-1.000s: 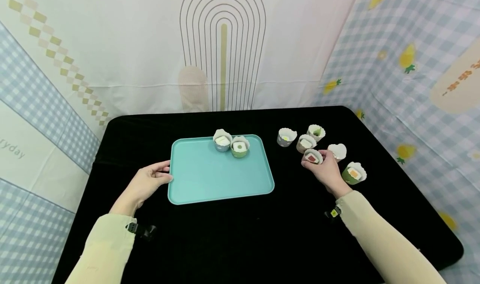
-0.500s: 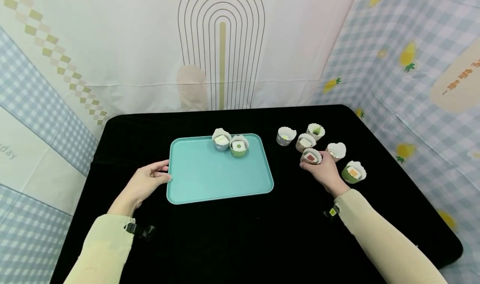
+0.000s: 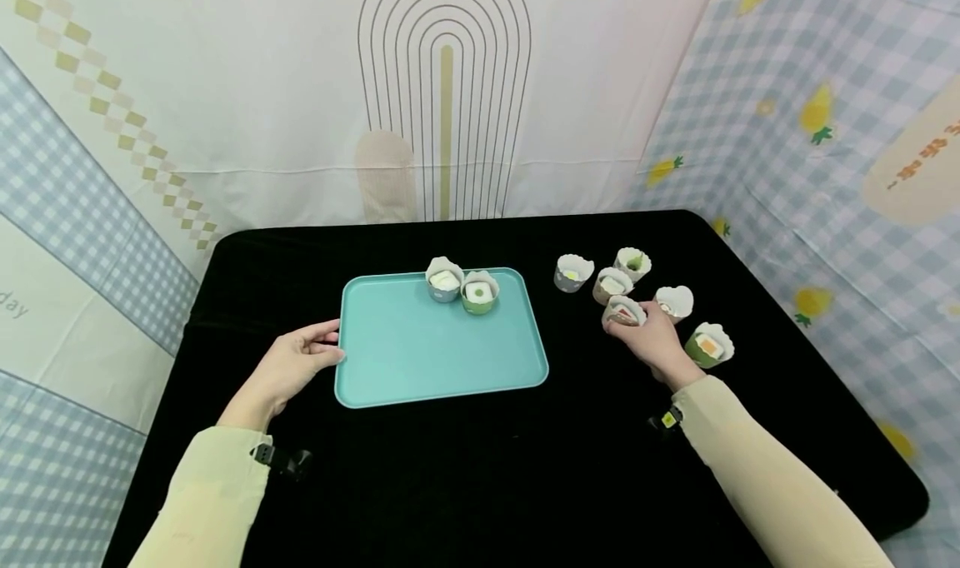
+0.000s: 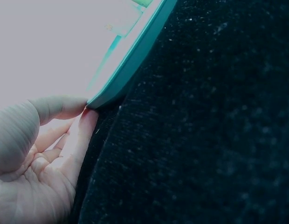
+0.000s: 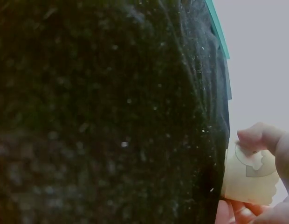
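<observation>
My left hand (image 3: pixel 294 366) pinches the left edge of a turquoise tray (image 3: pixel 427 360); the left wrist view shows thumb above the rim and fingers below it. Two paper baking cups stand at the tray's back: a blue-grey cup (image 3: pixel 443 291) with a whitish piece inside, and a green cup (image 3: pixel 480 303) holding a white piece with a green dot. To the right of the tray, my right hand (image 3: pixel 654 343) grips a scalloped paper cup (image 3: pixel 618 303) with something red and white inside. In the right wrist view, thumb and fingers hold that pale cup (image 5: pixel 244 184) from opposite sides.
Around the right hand stand more paper cups: a grey one (image 3: pixel 572 281), one with a white piece (image 3: pixel 604 292), one with green content (image 3: pixel 628 269), a white-rimmed one (image 3: pixel 675 303) and a green one (image 3: pixel 703 358). Black cloth (image 3: pixel 465 485) covers the table.
The cup in my right hand is tilted a little, so less of its red content shows. My left hand keeps its hold on the tray edge.
</observation>
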`<state>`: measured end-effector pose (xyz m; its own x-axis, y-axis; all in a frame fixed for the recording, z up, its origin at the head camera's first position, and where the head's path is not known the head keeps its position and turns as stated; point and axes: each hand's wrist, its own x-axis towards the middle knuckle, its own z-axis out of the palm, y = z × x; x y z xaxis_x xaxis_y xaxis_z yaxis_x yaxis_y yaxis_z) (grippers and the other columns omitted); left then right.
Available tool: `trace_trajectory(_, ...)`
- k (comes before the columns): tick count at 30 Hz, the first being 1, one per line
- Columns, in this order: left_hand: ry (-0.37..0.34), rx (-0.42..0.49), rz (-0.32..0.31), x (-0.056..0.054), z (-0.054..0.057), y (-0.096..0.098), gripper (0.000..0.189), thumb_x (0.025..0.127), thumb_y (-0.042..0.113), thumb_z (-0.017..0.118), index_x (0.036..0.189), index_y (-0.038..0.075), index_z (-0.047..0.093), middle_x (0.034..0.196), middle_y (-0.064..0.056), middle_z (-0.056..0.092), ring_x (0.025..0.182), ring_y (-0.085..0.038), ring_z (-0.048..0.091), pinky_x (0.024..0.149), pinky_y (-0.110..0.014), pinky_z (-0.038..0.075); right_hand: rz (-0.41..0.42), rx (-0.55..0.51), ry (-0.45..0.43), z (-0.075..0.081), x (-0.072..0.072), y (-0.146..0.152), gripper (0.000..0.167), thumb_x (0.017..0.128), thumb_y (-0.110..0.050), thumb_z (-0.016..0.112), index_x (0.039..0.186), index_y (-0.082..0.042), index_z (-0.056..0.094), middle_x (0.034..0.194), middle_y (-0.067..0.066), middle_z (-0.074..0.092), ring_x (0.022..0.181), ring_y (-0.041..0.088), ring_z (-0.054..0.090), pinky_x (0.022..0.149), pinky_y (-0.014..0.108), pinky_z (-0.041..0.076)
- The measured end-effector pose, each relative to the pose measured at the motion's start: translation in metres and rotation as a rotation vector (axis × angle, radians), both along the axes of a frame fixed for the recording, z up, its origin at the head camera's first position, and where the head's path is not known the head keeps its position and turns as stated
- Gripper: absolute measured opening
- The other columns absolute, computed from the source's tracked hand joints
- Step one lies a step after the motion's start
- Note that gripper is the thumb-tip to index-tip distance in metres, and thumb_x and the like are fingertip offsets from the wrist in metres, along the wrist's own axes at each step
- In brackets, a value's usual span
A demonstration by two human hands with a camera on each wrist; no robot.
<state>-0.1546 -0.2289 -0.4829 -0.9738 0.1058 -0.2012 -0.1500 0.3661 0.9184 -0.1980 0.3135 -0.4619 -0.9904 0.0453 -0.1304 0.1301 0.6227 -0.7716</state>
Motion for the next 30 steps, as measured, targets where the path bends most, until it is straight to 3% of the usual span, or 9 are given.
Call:
trace_trajectory(9, -0.007, -0.006, 0.003, 0.000, -0.001, 0.000, 0.061, 0.093, 0.023, 0.067, 0.147, 0.011, 0.042, 0.127, -0.015, 0.052, 0.109, -0.027, 0.054, 0.100, -0.051, 0.039, 0.043, -0.007, 0.040, 0.007, 0.005, -0.017, 0.066, 0.089, -0.034, 0.070, 0.134, 0.003, 0.037, 0.123, 0.021, 0.046, 0.105, 0.032, 0.052, 0.085, 0.041, 0.046)
trace_trajectory(16, -0.010, 0.007, 0.003, 0.001, 0.000, 0.000, 0.061, 0.094, 0.021, 0.066, 0.148, 0.009, 0.040, 0.130, -0.017, 0.051, 0.110, -0.028, 0.054, 0.100, -0.051, 0.039, 0.096, -0.019, 0.072, 0.014, -0.003, -0.048, 0.061, 0.087, -0.035, 0.073, 0.128, -0.002, 0.043, 0.115, 0.015, 0.050, 0.096, 0.027, 0.053, 0.080, 0.039, 0.046)
trace_trajectory(25, -0.013, -0.004, 0.009, 0.000, 0.000, 0.001, 0.060, 0.092, 0.022, 0.068, 0.146, 0.010, 0.044, 0.127, -0.014, 0.052, 0.108, -0.026, 0.055, 0.100, -0.049, 0.039, 0.176, -0.083, 0.028, 0.018, -0.013, -0.091, 0.061, 0.086, -0.033, 0.074, 0.131, -0.007, 0.041, 0.113, 0.012, 0.051, 0.095, 0.027, 0.055, 0.079, 0.040, 0.048)
trace_trajectory(30, -0.016, 0.004, 0.014, 0.001, 0.002, 0.002, 0.060, 0.092, 0.021, 0.068, 0.146, 0.010, 0.044, 0.126, -0.015, 0.053, 0.108, -0.026, 0.055, 0.100, -0.049, 0.039, 0.230, -0.062, 0.025, 0.016, -0.017, -0.109, 0.060, 0.085, -0.034, 0.075, 0.129, -0.009, 0.043, 0.113, 0.010, 0.053, 0.095, 0.024, 0.057, 0.078, 0.039, 0.051)
